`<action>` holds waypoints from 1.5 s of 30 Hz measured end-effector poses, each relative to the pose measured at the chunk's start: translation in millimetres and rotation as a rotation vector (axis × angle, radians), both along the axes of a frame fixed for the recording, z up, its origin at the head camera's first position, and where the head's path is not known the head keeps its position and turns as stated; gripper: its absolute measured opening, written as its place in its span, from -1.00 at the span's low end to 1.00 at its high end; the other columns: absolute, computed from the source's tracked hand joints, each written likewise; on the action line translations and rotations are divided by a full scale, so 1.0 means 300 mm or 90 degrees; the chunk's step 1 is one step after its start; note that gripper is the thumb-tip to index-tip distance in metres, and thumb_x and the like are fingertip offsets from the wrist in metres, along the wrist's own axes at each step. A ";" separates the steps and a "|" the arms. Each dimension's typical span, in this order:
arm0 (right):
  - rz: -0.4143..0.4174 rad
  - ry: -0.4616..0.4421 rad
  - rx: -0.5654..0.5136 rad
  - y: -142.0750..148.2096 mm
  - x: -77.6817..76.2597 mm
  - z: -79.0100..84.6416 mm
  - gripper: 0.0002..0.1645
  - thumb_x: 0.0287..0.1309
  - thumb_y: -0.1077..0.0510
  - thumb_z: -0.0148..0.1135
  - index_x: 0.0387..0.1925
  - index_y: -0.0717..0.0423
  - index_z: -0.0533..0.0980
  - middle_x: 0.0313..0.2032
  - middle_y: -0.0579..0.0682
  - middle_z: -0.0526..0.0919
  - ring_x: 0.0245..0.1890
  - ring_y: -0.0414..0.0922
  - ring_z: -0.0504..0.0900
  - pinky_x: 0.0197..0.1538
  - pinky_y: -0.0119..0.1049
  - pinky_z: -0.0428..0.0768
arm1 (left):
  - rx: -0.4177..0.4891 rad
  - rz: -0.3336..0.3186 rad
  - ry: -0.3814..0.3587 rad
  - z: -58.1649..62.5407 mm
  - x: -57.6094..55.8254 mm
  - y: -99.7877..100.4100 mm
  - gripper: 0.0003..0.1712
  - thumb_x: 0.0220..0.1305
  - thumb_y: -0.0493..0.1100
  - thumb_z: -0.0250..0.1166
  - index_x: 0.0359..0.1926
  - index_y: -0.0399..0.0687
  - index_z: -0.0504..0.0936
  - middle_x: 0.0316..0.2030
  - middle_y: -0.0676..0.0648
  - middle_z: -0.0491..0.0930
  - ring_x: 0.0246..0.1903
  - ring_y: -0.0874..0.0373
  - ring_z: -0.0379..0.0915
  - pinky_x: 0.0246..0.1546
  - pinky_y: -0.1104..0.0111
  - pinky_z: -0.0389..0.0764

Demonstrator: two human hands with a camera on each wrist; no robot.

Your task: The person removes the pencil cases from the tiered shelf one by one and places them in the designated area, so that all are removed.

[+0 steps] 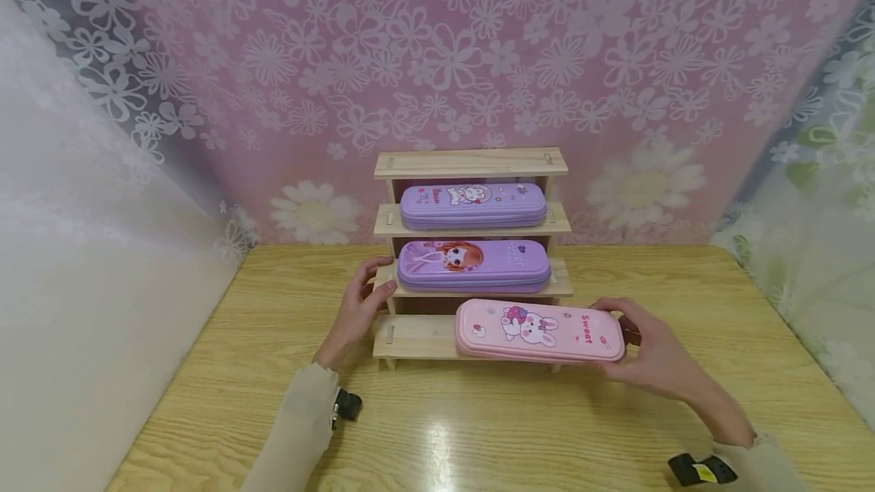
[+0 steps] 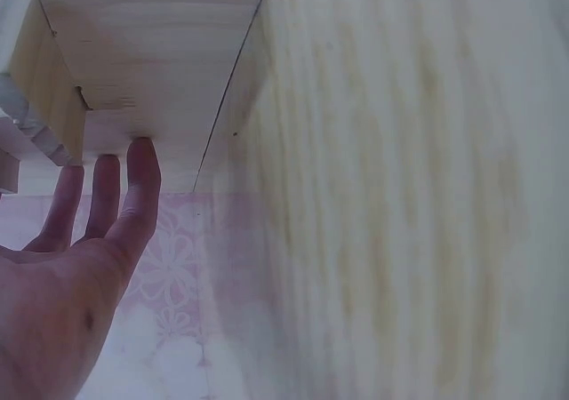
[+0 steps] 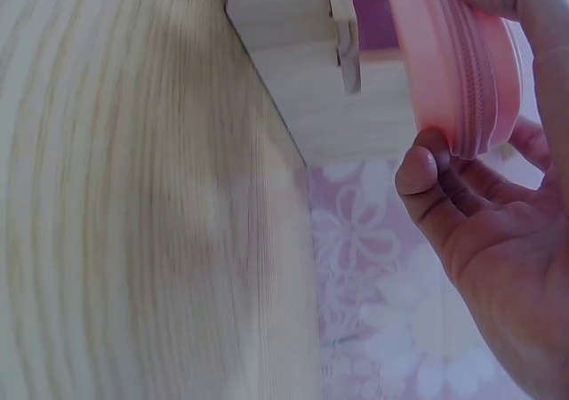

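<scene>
Head view alone shows the rabbit [image 1: 532,326] on the held pink case [image 1: 540,331].

Left forearm [image 1: 290,431], one: pale-sleeved, entering the head view at 7 o'clock, pointing toward 1. Left hand [image 1: 358,301], one: between 7 and 8 o'clock of centre, thumb parted from the fingers; three fingers [image 2: 105,196] extended in the left wrist view. Right forearm [image 1: 759,455], one: pale-sleeved, entering at 4 o'clock, pointing toward 10. Right hand [image 1: 649,355], one: at 4 o'clock, thumb opposing curled fingers in a grip.
</scene>
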State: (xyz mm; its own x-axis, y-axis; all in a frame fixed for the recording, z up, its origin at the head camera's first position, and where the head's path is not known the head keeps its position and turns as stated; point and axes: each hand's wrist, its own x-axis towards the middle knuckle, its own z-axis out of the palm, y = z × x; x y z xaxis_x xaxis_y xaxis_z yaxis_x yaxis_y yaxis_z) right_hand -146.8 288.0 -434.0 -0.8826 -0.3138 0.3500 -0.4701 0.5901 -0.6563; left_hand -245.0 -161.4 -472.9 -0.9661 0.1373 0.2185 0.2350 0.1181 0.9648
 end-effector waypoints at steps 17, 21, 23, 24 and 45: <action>-0.066 0.003 0.026 0.175 0.055 -0.017 -0.03 -0.32 0.40 0.66 0.24 0.06 0.46 0.04 -0.50 0.47 -0.20 -0.42 0.50 -0.12 -0.73 0.46 | -0.007 -0.007 -0.002 0.013 0.007 0.000 -0.53 0.49 -0.18 0.20 0.36 0.09 0.41 0.24 -0.20 0.45 -0.06 0.06 0.56 -0.09 0.16 0.72; -0.077 0.005 0.023 0.220 0.066 -0.020 -0.03 -0.32 0.42 0.65 0.25 0.10 0.45 0.06 -0.52 0.46 -0.19 -0.45 0.50 -0.11 -0.76 0.45 | -0.002 -0.010 0.002 0.018 0.009 0.001 -0.52 0.49 -0.19 0.20 0.36 0.06 0.41 0.24 -0.21 0.45 -0.06 0.03 0.55 -0.12 0.25 0.72; -0.082 0.003 0.019 0.242 0.072 -0.021 -0.03 -0.30 0.44 0.64 0.25 0.12 0.44 0.06 -0.51 0.47 -0.19 -0.45 0.50 -0.12 -0.76 0.45 | -0.001 -0.009 0.002 0.019 0.009 0.002 -0.52 0.48 -0.19 0.20 0.36 0.05 0.41 0.24 -0.21 0.45 -0.06 0.02 0.55 -0.13 0.27 0.72; -0.085 0.003 0.017 0.253 0.076 -0.022 -0.03 -0.30 0.44 0.63 0.26 0.13 0.44 0.03 -0.49 0.49 -0.20 -0.46 0.51 -0.13 -0.75 0.45 | -0.001 -0.009 0.001 0.019 0.010 0.002 -0.52 0.48 -0.19 0.20 0.36 0.04 0.41 0.24 -0.21 0.45 -0.06 0.02 0.55 -0.13 0.27 0.72; -0.156 -0.013 -0.024 0.449 0.152 -0.031 0.00 -0.22 0.56 0.53 0.33 0.12 0.39 0.04 -0.48 0.46 -0.23 -0.48 0.49 -0.24 -0.71 0.42 | -0.016 -0.001 0.004 0.022 0.011 0.000 -0.51 0.47 -0.16 0.21 0.36 0.02 0.41 0.27 -0.21 0.45 -0.05 0.06 0.56 -0.13 0.27 0.71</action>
